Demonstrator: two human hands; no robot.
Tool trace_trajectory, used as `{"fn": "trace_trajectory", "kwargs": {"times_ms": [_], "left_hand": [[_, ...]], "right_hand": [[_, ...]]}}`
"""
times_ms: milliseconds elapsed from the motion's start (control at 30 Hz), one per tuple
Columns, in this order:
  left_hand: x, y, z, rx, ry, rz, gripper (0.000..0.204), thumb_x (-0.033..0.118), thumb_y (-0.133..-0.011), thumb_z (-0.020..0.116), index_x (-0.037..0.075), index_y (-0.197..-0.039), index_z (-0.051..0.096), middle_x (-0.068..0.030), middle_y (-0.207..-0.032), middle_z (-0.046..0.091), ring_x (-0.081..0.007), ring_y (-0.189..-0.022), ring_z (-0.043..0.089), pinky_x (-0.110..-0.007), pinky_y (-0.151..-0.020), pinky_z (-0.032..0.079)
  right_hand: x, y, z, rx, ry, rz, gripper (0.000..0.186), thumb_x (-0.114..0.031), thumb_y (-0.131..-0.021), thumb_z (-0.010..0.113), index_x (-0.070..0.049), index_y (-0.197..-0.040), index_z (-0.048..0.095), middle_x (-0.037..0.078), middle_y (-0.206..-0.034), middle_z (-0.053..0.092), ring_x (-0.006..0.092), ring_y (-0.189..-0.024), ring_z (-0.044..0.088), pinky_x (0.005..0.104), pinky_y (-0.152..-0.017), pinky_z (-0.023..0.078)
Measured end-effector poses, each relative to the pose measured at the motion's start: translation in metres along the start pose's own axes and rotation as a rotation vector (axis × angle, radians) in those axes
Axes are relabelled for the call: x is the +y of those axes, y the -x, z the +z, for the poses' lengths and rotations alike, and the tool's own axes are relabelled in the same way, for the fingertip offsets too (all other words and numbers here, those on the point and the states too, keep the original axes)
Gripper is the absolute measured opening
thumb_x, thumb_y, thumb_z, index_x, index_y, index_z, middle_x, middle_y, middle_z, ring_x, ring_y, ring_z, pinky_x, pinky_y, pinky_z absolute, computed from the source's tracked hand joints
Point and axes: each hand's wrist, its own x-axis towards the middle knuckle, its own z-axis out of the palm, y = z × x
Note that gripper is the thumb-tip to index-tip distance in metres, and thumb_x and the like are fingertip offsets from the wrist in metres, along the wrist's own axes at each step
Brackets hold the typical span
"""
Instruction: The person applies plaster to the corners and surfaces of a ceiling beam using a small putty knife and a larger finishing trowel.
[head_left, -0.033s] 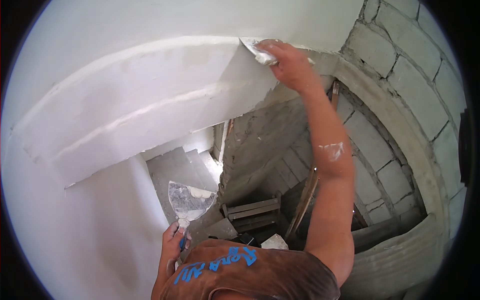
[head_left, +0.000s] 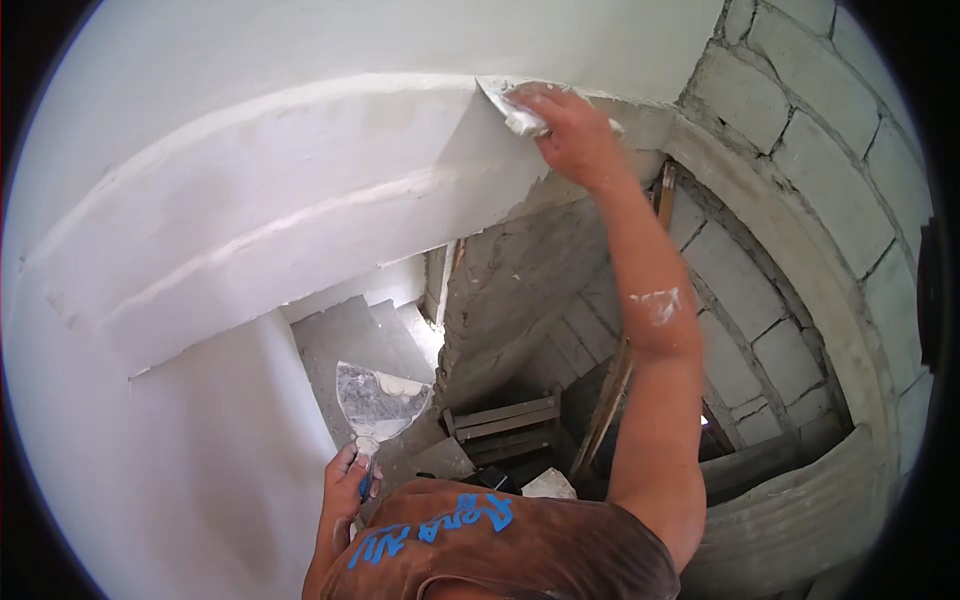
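My right hand [head_left: 568, 140] is raised at the top centre, fingers wrapped round a small putty-smeared scraper [head_left: 498, 98], its thin blade against the upper edge of a curved white wall band [head_left: 330, 130]. White smears mark my forearm. Low in the centre, my left hand [head_left: 348, 478] grips the handle of a wide putty knife [head_left: 383, 398], held blade up over the stairwell, with pale putty along part of its metal blade.
Concrete steps [head_left: 350, 335] descend below. A rough grey wall [head_left: 510, 270] drops beside them to a dark wooden slatted structure [head_left: 505, 425]. Bare blockwork [head_left: 820, 180] curves round the right, with upright timber pieces [head_left: 600, 420] below it. A smooth white wall [head_left: 200, 460] rises at the left.
My right hand and forearm have shifted very slightly down and to the left, still holding the scraper at the band. My left hand and its putty knife look unchanged.
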Motion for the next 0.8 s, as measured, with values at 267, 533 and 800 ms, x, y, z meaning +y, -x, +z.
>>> {"fn": "trace_trajectory", "kwargs": {"times_ms": [267, 533, 800], "left_hand": [[0.000, 0.000, 0.002, -0.044, 0.007, 0.024, 0.028, 0.020, -0.100, 0.052, 0.000, -0.120, 0.056, -0.0085, -0.077, 0.061, -0.0141, -0.051, 0.052, -0.026, -0.046, 0.040], [0.002, -0.007, -0.004, -0.065, -0.037, -0.007, 0.029, 0.020, -0.100, 0.053, -0.001, -0.119, 0.056, -0.0093, -0.077, 0.061, -0.0145, -0.052, 0.052, -0.027, -0.046, 0.041], [0.008, -0.015, -0.001, -0.023, -0.006, -0.009, 0.025, 0.021, -0.100, 0.051, 0.002, -0.115, 0.056, -0.0083, -0.073, 0.059, -0.0145, -0.046, 0.049, -0.026, -0.041, 0.038]], "right_hand": [[-0.050, 0.083, 0.040, 0.009, 0.026, -0.028, 0.060, 0.001, -0.067, 0.069, -0.020, -0.123, 0.066, 0.004, -0.124, 0.065, 0.0271, -0.110, 0.063, 0.0388, -0.092, 0.054], [-0.033, 0.063, 0.023, 0.306, -0.205, 0.638, 0.052, -0.007, -0.079, 0.063, -0.011, -0.130, 0.061, 0.017, -0.123, 0.064, 0.0355, -0.113, 0.061, 0.0414, -0.100, 0.048], [-0.158, 0.090, 0.069, 0.083, -0.389, 0.558, 0.050, -0.002, -0.077, 0.061, -0.008, -0.127, 0.059, 0.016, -0.127, 0.061, 0.0386, -0.118, 0.057, 0.0411, -0.104, 0.045]]}}
